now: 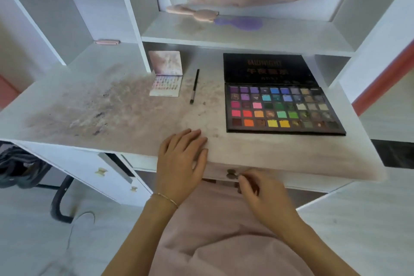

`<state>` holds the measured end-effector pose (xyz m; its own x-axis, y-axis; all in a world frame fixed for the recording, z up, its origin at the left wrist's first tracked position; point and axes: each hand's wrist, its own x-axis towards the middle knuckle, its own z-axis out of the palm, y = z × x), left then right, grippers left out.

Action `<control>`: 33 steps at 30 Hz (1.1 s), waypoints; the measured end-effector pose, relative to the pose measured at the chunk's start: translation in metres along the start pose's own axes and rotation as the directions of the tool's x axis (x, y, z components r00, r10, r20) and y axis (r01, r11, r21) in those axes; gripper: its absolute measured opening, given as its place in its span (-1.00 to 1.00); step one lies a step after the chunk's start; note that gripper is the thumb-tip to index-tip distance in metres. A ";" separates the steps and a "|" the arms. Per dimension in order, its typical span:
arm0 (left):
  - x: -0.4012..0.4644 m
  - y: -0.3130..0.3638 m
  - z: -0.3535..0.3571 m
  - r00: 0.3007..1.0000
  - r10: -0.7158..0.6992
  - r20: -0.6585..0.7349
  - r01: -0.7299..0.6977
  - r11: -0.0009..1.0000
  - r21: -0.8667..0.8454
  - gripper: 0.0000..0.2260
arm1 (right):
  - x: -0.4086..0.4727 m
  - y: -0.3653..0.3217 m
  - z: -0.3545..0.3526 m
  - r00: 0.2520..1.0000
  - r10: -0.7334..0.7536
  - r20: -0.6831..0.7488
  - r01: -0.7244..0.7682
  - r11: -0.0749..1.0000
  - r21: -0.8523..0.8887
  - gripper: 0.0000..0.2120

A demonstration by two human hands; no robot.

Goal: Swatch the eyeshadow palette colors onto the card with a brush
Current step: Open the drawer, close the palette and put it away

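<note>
- We rest our left hand (182,159) flat, fingers straight, on the front edge of the desk (280,152), apparently to steady ourselves.
- Our right hand (263,195) sits below the desk edge, fingertips pinching the drawer knob (231,174); we judge the drawer is being worked, perhaps to find the card, which we cannot see anywhere.
- The big palette (283,108) lies open on the right of the desk, lid tipped back, its pans facing up within easy reach.
- The brush (194,86) lies untouched between it and a small palette (166,84), bristles toward us, ready to be picked up.
- Powder smears (94,110) mark the desk to the left.
- On the shelf above, a pink puff (197,14) and a purple tool (242,23) lie out of the way.
- Swatching, we judge, has not begun.
</note>
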<state>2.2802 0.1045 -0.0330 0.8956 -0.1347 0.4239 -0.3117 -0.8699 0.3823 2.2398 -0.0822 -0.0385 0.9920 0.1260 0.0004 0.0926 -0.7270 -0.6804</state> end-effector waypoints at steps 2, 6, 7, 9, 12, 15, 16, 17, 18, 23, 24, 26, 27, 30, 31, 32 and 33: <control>-0.003 0.000 0.002 1.000 -0.002 0.008 0.002 1.000 0.002 -0.70 | 0.008 0.008 0.013 0.971 0.191 0.146 -0.174 0.977 -0.125 -0.76; -0.007 0.002 0.004 1.000 -0.012 0.024 0.012 1.000 0.002 -0.68 | 0.022 0.009 0.036 0.956 0.281 0.089 -0.282 0.959 -0.005 -0.62; -0.008 0.002 0.004 1.000 -0.011 0.025 0.011 1.000 0.001 -0.67 | 0.023 0.008 0.040 0.957 0.287 0.045 -0.286 0.958 -0.021 -0.61; -0.008 0.001 0.004 1.000 -0.005 0.024 0.005 1.000 -0.001 -0.67 | 0.023 0.007 0.043 0.954 0.301 -0.008 -0.301 0.952 -0.049 -0.62; -0.008 0.000 0.004 1.000 -0.013 0.010 0.013 1.000 -0.014 -0.66 | 0.022 0.007 0.043 0.954 0.298 -0.036 -0.299 0.953 -0.046 -0.63; -0.008 0.001 0.004 1.000 -0.009 0.020 0.010 1.000 -0.026 -0.64 | 0.016 0.007 0.040 0.956 0.289 -0.046 -0.289 0.957 -0.006 -0.64; -0.008 0.001 0.003 1.000 -0.006 0.023 0.007 0.999 -0.034 -0.64 | 0.013 0.007 0.039 0.958 0.284 -0.047 -0.285 0.959 0.003 -0.63; -0.008 0.002 0.002 1.000 -0.002 0.026 0.003 0.999 -0.043 -0.63 | 0.009 0.007 0.038 0.958 0.282 -0.049 -0.282 0.959 0.001 -0.62; -0.008 0.002 0.001 1.000 0.001 0.029 0.000 0.999 -0.053 -0.62 | 0.006 0.007 0.038 0.959 0.280 -0.049 -0.281 0.960 -0.009 -0.62; -0.017 0.000 -0.003 1.000 0.027 0.010 -0.025 0.992 -0.126 -0.65 | -0.017 0.007 0.039 0.950 0.312 0.012 -0.311 0.950 -0.032 -0.65; -0.021 0.000 -0.003 0.999 0.046 -0.012 -0.047 0.989 -0.139 -0.67 | -0.022 0.007 0.039 0.946 0.323 0.040 -0.322 0.946 -0.026 -0.65; -0.029 -0.002 -0.004 0.994 0.081 -0.069 -0.090 0.986 -0.139 -0.72 | -0.029 0.005 0.035 0.942 0.320 0.101 -0.320 0.947 -0.022 -0.69; -0.033 -0.003 -0.004 0.990 0.097 -0.099 -0.109 0.986 -0.125 -0.73 | -0.032 0.003 0.030 0.944 0.303 0.129 -0.302 0.953 -0.027 -0.71; -0.043 -0.006 -0.005 0.979 0.126 -0.160 -0.139 0.988 -0.068 -0.79 | -0.035 -0.004 0.008 0.965 0.217 0.150 -0.211 0.976 -0.056 -0.79; -0.046 -0.007 -0.006 0.978 0.129 -0.165 -0.140 0.988 -0.058 -0.80 | -0.037 -0.006 0.000 0.976 0.170 0.132 -0.174 0.985 0.014 -0.83; -0.048 -0.007 -0.007 0.978 0.128 -0.165 -0.138 0.989 -0.053 -0.81 | -0.040 -0.009 -0.007 0.988 0.119 0.095 -0.130 0.984 0.121 -0.87; -0.049 -0.008 -0.008 0.980 0.125 -0.157 -0.135 0.989 -0.053 -0.81 | -0.043 -0.012 -0.014 0.998 0.063 0.026 -0.067 0.976 0.209 -0.86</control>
<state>2.2359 0.1213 -0.0506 0.7884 -0.1661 0.5924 -0.4459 -0.8176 0.3642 2.1971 -0.0888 -0.0199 0.9933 0.0975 -0.0616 0.0059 -0.5765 -0.8171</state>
